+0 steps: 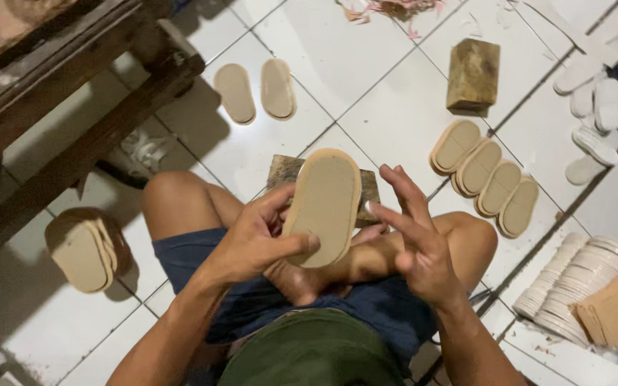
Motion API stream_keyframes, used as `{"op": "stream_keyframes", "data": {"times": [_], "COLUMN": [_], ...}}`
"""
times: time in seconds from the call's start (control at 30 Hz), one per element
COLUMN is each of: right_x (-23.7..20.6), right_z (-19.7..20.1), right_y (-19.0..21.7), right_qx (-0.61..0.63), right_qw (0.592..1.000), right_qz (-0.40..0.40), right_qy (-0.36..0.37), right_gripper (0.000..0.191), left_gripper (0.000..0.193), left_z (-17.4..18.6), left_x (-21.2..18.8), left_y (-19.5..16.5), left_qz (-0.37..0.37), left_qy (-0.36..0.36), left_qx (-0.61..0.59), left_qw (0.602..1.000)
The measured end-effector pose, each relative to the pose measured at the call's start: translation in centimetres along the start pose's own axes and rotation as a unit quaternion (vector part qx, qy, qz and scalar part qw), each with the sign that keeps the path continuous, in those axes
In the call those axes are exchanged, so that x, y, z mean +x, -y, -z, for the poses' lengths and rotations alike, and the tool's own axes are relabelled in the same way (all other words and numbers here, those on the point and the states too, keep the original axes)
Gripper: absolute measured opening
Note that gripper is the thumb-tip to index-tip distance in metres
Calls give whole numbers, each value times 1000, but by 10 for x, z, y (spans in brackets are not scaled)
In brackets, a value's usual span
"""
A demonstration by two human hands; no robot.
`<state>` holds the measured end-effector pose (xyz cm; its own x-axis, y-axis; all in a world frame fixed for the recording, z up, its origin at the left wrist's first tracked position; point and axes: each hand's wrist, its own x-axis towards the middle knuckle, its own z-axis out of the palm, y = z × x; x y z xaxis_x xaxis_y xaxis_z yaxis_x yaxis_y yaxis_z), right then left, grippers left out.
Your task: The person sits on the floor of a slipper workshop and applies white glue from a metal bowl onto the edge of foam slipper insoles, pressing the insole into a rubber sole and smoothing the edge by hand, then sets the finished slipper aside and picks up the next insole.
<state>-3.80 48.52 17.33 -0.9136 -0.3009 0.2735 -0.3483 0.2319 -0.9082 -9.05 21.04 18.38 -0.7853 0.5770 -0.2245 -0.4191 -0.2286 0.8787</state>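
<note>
**Sole held over the lap**

White floor tiles (366,64) spread under us, strewn with work. We see the left hand (255,239) clasped on a tan oval shoe sole (323,206), thumb across its lower face and fingers behind, holding it upright above the knees. The right hand (416,243) stands open just beside the sole's edge, fingers spread. A row of matching soles (486,176) lies right, near a wooden block (473,74).
</note>
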Motion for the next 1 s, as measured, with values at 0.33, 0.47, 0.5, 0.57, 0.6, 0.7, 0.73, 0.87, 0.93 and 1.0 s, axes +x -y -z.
{"op": "stream_keyframes", "data": {"times": [0.33,0.47,0.5,0.57,0.6,0.7,0.73,0.87,0.93,1.0], "right_x": [0,-11,-15,-19,-21,-27,-28,-30,-29,-28], "right_z": [10,-1,-6,-12,-15,-21,-24,-37,-42,-47], "right_y": [20,16,17,15,15,15,14,13,11,12], "right_qx": [-17,-57,-66,-79,-81,-107,-119,-139,-127,-173], "right_qw": [999,996,995,994,995,993,992,988,988,978], "right_qz": [29,51,57,61,57,36,32,52,43,32], "right_qy": [-30,36,46,44,33,-21,-41,-35,-79,-108], "right_gripper": [72,76,78,82,82,83,83,84,83,83], "left_gripper": [61,64,67,68,69,64,64,64,65,65], "left_z": [-13,-11,-10,-11,-12,-20,-23,-32,-36,-40], "left_x": [-8,-5,-4,-3,-2,1,4,11,12,14], "left_y": [0,0,-1,-3,-3,0,2,9,12,17], "left_qz": [41,29,25,-10,-27,-41,-46,-70,-82,-94], "left_qy": [85,26,3,-5,-6,-15,-28,-82,-101,-118], "left_qx": [76,14,-5,-32,-45,-56,-79,-125,-139,-163], "left_qw": [993,999,1000,999,999,997,995,986,982,975]}}
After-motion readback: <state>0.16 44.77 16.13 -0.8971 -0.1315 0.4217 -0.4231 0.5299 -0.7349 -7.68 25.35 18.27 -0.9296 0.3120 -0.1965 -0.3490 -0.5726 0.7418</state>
